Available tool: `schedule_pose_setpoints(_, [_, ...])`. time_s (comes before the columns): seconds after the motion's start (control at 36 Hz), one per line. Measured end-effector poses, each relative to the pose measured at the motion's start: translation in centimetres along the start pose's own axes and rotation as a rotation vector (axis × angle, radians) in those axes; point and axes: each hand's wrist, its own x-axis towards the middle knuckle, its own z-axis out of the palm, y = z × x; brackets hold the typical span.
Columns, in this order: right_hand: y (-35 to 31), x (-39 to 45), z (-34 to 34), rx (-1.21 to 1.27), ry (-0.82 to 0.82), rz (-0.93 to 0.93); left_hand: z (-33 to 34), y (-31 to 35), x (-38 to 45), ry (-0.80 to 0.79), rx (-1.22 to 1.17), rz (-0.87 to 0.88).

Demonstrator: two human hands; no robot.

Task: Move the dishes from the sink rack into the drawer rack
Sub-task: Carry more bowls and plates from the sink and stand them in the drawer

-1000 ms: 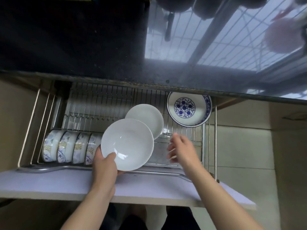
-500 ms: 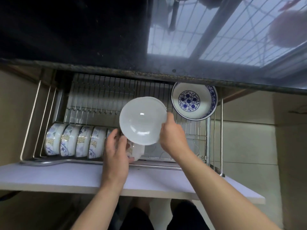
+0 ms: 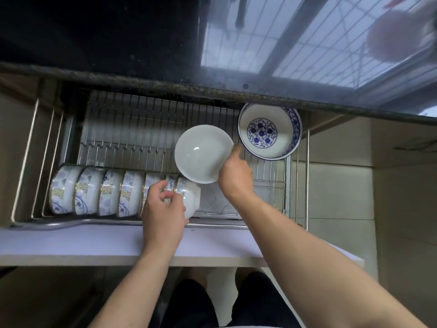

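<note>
Since half a second ago my right hand (image 3: 236, 178) alone grips the white bowl (image 3: 203, 153) over the drawer rack (image 3: 132, 129), nearer the blue-patterned bowl (image 3: 269, 131); my left hand (image 3: 163, 214) (fingers curled) now holds the end small bowl (image 3: 189, 197) of the row.

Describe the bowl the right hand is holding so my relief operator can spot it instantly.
Start at the pulled-out wire drawer rack under the dark counter edge. Near its middle, the right hand grips a plain white bowl by its right rim, just left of the big blue-flowered bowl. It alone has no pattern; the row of bowls in front carries blue and gold bands.
</note>
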Motion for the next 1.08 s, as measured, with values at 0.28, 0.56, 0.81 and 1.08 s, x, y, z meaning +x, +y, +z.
schedule_pose_setpoints(0.28, [1.1,-0.6,-0.4,0.066,-0.098,0.102,0.0,-0.2,0.0,-0.091,0.195,0.017])
schedule_pose_setpoints(0.56, [9.7,-10.9,-13.6,0.316,0.023,0.312,1.5,3.4,-4.9,-0.333,0.514,0.088])
schedule_pose_setpoints(0.81, [24.2,-20.0,-27.3,0.764,0.315,0.497,9.9,12.0,-18.3,-0.624,0.677,0.274])
schedule_pose_setpoints(1.08, [43.0,-30.6,-37.5,1.085,0.533,0.494,28.9,8.8,-39.8,-0.859,0.656,0.419])
